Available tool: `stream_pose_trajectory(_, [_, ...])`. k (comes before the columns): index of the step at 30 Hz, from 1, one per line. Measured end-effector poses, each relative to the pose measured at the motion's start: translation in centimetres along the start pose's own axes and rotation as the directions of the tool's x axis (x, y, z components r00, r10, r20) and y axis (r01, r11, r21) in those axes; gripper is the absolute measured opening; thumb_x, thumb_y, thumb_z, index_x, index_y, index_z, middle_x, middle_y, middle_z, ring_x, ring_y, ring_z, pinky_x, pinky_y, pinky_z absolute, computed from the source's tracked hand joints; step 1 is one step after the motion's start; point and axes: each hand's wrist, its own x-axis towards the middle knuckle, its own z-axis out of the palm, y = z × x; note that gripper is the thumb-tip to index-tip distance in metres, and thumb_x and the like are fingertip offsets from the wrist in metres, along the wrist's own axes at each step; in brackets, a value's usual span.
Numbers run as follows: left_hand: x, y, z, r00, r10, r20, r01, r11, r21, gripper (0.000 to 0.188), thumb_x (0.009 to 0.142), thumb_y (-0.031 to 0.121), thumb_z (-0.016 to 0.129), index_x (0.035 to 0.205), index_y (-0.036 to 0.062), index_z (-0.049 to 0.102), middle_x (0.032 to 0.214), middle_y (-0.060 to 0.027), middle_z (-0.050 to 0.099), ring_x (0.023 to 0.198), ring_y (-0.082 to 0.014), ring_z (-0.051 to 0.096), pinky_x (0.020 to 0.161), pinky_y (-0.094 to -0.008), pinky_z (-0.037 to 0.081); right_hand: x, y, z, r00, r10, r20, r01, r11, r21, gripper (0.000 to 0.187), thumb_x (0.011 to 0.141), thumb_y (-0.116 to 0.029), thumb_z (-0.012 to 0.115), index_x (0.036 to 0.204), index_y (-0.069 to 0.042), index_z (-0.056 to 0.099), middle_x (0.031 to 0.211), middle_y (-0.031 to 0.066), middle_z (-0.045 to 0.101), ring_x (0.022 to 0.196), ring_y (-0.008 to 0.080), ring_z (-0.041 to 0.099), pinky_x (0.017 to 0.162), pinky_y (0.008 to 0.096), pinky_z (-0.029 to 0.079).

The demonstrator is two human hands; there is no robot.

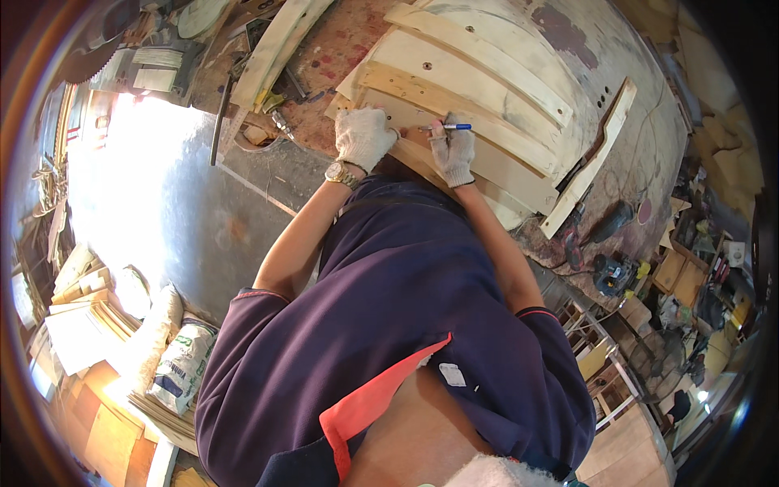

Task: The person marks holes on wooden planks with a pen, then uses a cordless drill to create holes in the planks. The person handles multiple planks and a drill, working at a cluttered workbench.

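My right hand (452,156), in a white knit glove, is closed on a blue-capped pen (459,127) held over the near edge of a curved wooden panel (503,170). My left hand (363,138), also gloved, rests at the panel's near left end with its fingers curled under and its thumb toward the pen; what lies inside its fingers is hidden. Pale wooden slats (454,97) run across the panel beyond both hands. Screw holes or bolts show in places on the wood.
A loose curved wooden strip (596,154) lies right of the panel, with a dark power tool (610,221) nearer. Left of my left hand are a drill-like tool with a yellow-green body (274,105) and long curved slats (280,49). Stacked boards and a white sack (185,361) stand lower left.
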Motion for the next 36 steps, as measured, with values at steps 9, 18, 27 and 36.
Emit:
stream_pose_trajectory(9, [0.3, -0.2, 0.8, 0.999, 0.014, -0.039, -0.013, 0.999, 0.031, 0.049, 0.083, 0.045, 0.072, 0.109, 0.0028, 0.072, 0.092, -0.0158, 0.075, 0.091, -0.0337, 0.073, 0.083, -0.0465, 0.052, -0.5, -0.2, 0.2, 0.993, -0.073, -0.091, 0.071, 0.997, -0.031, 0.015, 0.096, -0.021, 0.067, 0.092, -0.008, 0.063, 0.072, 0.0136, 0.065, 0.067, 0.0352, 0.069, 0.059, 0.0411, 0.051])
stream_pose_trajectory(18, [0.2, -0.4, 1.0, 0.998, 0.018, -0.056, -0.018, 1.000, 0.002, 0.046, 0.082, 0.045, 0.073, 0.100, 0.0029, 0.075, 0.088, -0.0171, 0.075, 0.085, -0.0350, 0.073, 0.080, -0.0461, 0.055, -0.5, 0.3, 0.9, 0.999, -0.049, -0.008, 0.048, 0.997, -0.057, 0.015, 0.095, -0.023, 0.070, 0.095, -0.010, 0.063, 0.073, 0.0139, 0.068, 0.067, 0.0373, 0.070, 0.059, 0.0446, 0.053])
stream_pose_trajectory(27, [0.1, -0.5, 1.3, 0.994, 0.029, -0.105, -0.029, 1.000, 0.001, 0.050, 0.082, 0.047, 0.073, 0.103, 0.0013, 0.075, 0.089, -0.0177, 0.075, 0.085, -0.0350, 0.073, 0.078, -0.0464, 0.055, -0.5, 0.3, 0.8, 0.995, -0.092, -0.047, 0.086, 0.988, -0.127, 0.014, 0.095, -0.022, 0.068, 0.094, -0.010, 0.062, 0.073, 0.0152, 0.067, 0.067, 0.0391, 0.068, 0.059, 0.0457, 0.052])
stream_pose_trajectory(36, [-0.1, -1.2, 0.7, 0.992, 0.033, -0.121, -0.042, 0.997, -0.066, 0.059, 0.079, 0.052, 0.079, 0.113, 0.0040, 0.073, 0.085, -0.0173, 0.074, 0.083, -0.0360, 0.073, 0.076, -0.0477, 0.056, -0.6, -0.4, -0.3, 0.993, 0.094, -0.069, -0.088, 0.993, 0.084, 0.016, 0.098, -0.021, 0.069, 0.098, -0.006, 0.065, 0.071, 0.0099, 0.067, 0.067, 0.0217, 0.072, 0.059, 0.0363, 0.054])
